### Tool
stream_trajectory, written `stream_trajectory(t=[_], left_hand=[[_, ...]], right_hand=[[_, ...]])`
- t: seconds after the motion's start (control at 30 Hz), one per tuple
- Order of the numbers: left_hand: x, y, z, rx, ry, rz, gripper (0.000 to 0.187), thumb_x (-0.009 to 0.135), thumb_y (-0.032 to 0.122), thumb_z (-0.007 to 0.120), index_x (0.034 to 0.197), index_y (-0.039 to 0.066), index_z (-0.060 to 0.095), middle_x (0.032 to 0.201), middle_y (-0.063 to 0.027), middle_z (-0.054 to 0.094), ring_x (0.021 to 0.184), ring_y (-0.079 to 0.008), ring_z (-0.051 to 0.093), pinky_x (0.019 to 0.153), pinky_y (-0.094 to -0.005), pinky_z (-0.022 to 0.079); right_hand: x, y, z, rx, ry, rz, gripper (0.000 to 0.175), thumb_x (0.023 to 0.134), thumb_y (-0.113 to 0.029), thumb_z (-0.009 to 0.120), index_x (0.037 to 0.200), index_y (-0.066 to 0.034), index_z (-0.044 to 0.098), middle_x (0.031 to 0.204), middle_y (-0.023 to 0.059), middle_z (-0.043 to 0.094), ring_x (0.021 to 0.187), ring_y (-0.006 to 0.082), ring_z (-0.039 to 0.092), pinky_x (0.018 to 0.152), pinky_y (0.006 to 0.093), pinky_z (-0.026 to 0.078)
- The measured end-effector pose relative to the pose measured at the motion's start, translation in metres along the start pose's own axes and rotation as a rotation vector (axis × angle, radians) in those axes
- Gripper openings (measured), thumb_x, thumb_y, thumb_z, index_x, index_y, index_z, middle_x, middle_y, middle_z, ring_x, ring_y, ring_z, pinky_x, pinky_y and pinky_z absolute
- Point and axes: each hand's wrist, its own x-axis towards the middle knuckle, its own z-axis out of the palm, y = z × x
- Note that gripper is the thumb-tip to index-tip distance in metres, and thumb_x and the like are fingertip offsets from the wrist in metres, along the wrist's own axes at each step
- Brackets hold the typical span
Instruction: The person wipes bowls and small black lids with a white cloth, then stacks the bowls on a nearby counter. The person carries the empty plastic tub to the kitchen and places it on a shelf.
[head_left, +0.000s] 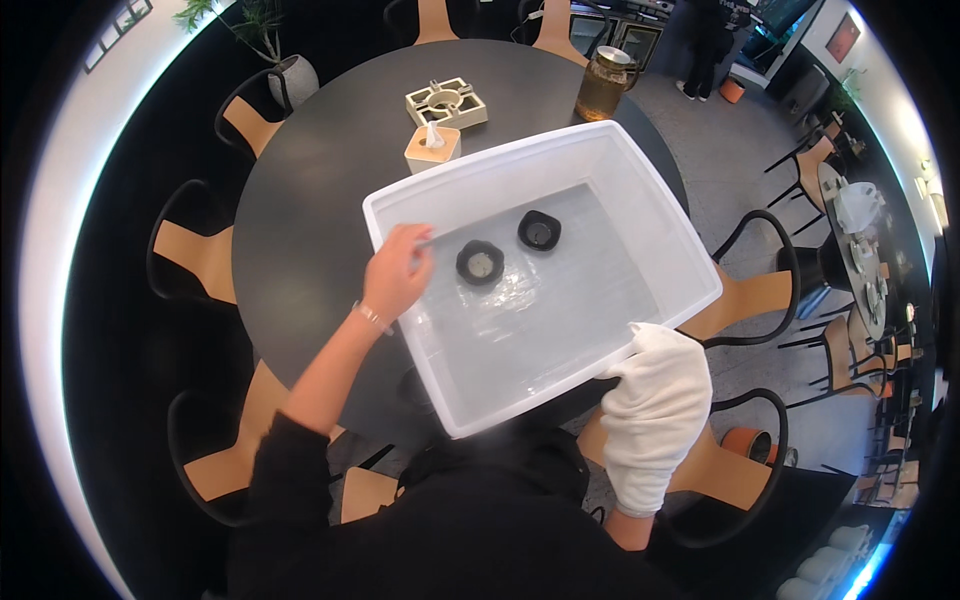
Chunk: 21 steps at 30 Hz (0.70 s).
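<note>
A large white plastic tub (540, 345) rests at the near right part of a round dark table, tilted in view. Two small black bowls (480, 262) (539, 230) sit apart on its wet-looking floor. My left hand (399, 274), a bracelet at the wrist, hovers over the tub's left rim, fingers bent, with nothing seen in it. A white cloth (656, 397) covers my right hand and forearm at the tub's near right corner; the fingers are hidden, so their grip does not show.
Beyond the tub stand a tissue box (433, 146), a cream square holder (445, 103) and a glass pitcher (602, 84) of brownish liquid. Chairs ring the round table (300, 202). A person (705, 49) stands at the back right. Another table (855, 247) bears dishes at the right.
</note>
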Motion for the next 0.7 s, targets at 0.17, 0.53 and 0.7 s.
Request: stream_trajectory(t=[0.17,0.53,0.7], left_hand=[[0.068,-0.078,0.108,0.204,-0.552,0.049,0.028,0.081,0.011,0.055,0.108,0.005,0.059,0.109,-0.0116,0.059,0.097,-0.0280,0.061,0.085,-0.0386,0.048],[0.070,-0.138,0.170,0.806,-0.890,0.006,0.022,0.078,0.011,0.061,0.100,0.006,0.061,0.091,-0.0162,0.066,0.089,-0.0347,0.063,0.077,-0.0431,0.052],[0.081,-0.084,0.137,0.722,-0.888,-0.022,0.024,0.084,0.015,0.053,0.105,0.005,0.055,0.090,-0.0176,0.066,0.080,-0.0326,0.066,0.070,-0.0425,0.051]], right_hand=[[0.001,0.012,0.004,-0.003,0.042,0.052,0.034,0.083,-0.005,0.060,0.116,-0.0025,0.051,0.110,0.0074,0.056,0.100,0.0144,0.054,0.089,0.0229,0.041],[-0.009,0.066,-0.027,-0.151,0.274,0.138,0.029,0.086,-0.005,0.060,0.112,0.0019,0.051,0.103,0.0065,0.058,0.093,0.0121,0.056,0.082,0.0210,0.045],[0.015,-0.016,0.011,0.252,0.109,0.245,0.026,0.091,-0.006,0.052,0.115,0.0008,0.048,0.099,0.0057,0.057,0.087,0.0115,0.056,0.075,0.0208,0.047]])
